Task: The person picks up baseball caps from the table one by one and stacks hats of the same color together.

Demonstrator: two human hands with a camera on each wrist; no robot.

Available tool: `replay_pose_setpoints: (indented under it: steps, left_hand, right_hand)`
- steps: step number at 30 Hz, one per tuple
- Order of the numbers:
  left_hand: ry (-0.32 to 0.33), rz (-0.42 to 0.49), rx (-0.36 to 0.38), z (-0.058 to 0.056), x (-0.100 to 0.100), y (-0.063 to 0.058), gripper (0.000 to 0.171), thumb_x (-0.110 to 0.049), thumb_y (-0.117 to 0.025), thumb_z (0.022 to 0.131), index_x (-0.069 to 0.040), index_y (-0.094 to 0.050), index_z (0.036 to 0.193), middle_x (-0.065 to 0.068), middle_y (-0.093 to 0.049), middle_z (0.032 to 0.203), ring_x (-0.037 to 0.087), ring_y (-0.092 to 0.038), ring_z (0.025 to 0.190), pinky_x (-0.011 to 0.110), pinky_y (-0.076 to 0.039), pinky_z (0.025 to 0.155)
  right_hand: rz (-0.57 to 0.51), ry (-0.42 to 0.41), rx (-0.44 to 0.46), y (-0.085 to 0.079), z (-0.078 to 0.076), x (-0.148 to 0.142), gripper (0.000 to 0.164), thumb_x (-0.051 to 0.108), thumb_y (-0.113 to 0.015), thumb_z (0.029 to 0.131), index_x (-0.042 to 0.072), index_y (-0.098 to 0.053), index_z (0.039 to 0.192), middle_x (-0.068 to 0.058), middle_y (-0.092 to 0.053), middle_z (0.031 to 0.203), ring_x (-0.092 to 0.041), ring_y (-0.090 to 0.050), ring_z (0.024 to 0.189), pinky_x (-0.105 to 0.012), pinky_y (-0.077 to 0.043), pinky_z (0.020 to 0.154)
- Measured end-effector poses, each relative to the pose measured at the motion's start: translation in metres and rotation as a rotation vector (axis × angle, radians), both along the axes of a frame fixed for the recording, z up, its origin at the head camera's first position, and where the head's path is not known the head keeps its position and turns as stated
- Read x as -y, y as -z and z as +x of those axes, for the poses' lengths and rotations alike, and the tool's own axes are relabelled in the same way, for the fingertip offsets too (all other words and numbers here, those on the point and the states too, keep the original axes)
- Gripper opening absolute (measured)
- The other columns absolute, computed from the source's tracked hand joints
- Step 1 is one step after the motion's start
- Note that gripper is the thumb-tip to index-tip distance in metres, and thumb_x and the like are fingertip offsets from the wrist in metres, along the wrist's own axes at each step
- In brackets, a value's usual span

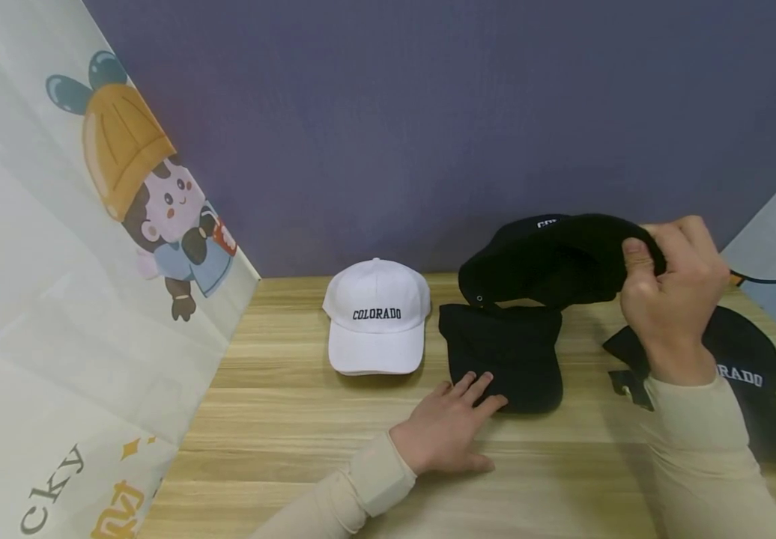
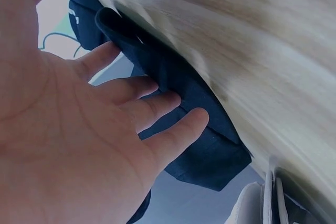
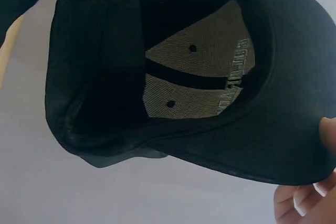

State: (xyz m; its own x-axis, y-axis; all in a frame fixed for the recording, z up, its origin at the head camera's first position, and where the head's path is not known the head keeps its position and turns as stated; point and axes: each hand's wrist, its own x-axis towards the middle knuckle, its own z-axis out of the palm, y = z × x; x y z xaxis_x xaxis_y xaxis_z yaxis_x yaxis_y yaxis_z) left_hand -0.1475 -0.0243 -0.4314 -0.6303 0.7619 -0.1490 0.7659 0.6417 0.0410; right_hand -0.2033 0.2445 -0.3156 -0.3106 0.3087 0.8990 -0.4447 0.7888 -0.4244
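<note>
- My right hand (image 1: 673,292) is up off the surface (image 1: 293,419), thumb and fingers clamped on the brim of a black cap (image 1: 550,258). That cap hangs in the air, tilted, just above and behind the flat black cap.
- The right wrist view looks into the held cap (image 3: 173,77): dark brim across the bottom of the picture, pale lining with two eyelet holes, reversed lettering showing through. My fingertips (image 3: 299,203) show at the lower right edge, on the brim.
- My left hand (image 1: 449,427) lies palm down on the surface, fingers straight and slightly apart, tips resting on the near edge of the flat black cap (image 1: 504,352). It grips nothing.
- The left wrist view agrees: open palm, fingers (image 2: 157,108) spread against the dark fabric (image 2: 205,145), wood grain beyond it.
- White cap (image 1: 377,318) marked COLORADO sits upright just left of the flat black cap, brim toward me; the two are apart.
- Another black cap (image 1: 745,374) with white lettering lies right of the flat black cap, partly behind my right forearm.
- Printed sheet with a cartoon figure (image 1: 152,195) leans in well left of the white cap.
- Purple backdrop (image 1: 428,112) behind all the caps.
</note>
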Motion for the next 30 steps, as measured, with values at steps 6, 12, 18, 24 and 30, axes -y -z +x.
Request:
replay_pose_setpoints:
  steps: [6, 12, 18, 24, 30]
  left_hand:
    - [-0.007, 0.003, 0.016, -0.002, 0.000, 0.002, 0.085, -0.066, -0.066, 0.089, -0.032, -0.032, 0.159, 0.005, -0.022, 0.171, 0.026, -0.030, 0.156, 0.043, -0.040, 0.118]
    - [-0.018, 0.004, 0.027, -0.005, 0.000, 0.004, 0.084, -0.065, -0.066, 0.089, -0.032, -0.032, 0.159, 0.005, -0.021, 0.171, 0.026, -0.028, 0.156, 0.044, -0.039, 0.118]
    - [-0.038, 0.008, 0.026, -0.009, -0.001, 0.004, 0.084, -0.065, -0.066, 0.089, -0.032, -0.033, 0.158, 0.005, -0.021, 0.171, 0.026, -0.027, 0.157, 0.045, -0.039, 0.119]
    - [-0.049, 0.007, 0.003, -0.012, -0.004, 0.004, 0.084, -0.066, -0.066, 0.089, -0.031, -0.034, 0.158, 0.006, -0.022, 0.171, 0.027, -0.029, 0.156, 0.044, -0.040, 0.118]
    - [-0.059, 0.012, 0.004, -0.017, -0.007, 0.003, 0.083, -0.065, -0.066, 0.089, -0.029, -0.035, 0.157, 0.007, -0.023, 0.171, 0.028, -0.030, 0.156, 0.045, -0.040, 0.117]
  right_hand:
    - [0.027, -0.016, 0.004, 0.000, 0.003, 0.001, 0.023, 0.011, -0.070, 0.092, -0.011, -0.072, 0.088, -0.029, -0.056, 0.081, 0.019, -0.033, 0.082, -0.017, -0.023, 0.068]
    - [0.010, -0.047, -0.008, -0.003, 0.007, 0.004, 0.034, 0.020, -0.070, 0.094, -0.013, -0.071, 0.085, -0.029, -0.055, 0.080, 0.018, -0.036, 0.083, -0.015, -0.025, 0.071]
    - [0.030, -0.086, 0.001, -0.007, 0.009, 0.004, 0.035, 0.020, -0.070, 0.093, -0.013, -0.068, 0.081, -0.027, -0.055, 0.078, 0.018, -0.036, 0.083, -0.016, -0.025, 0.071]
    - [0.114, -0.131, 0.051, -0.009, 0.006, 0.001, 0.027, 0.014, -0.070, 0.093, -0.011, -0.068, 0.082, -0.026, -0.057, 0.080, 0.019, -0.036, 0.083, -0.015, -0.025, 0.070]
    - [0.159, -0.173, 0.095, -0.010, 0.004, -0.001, 0.020, 0.008, -0.068, 0.093, -0.010, -0.069, 0.084, -0.023, -0.058, 0.081, 0.018, -0.036, 0.081, -0.015, -0.026, 0.071]
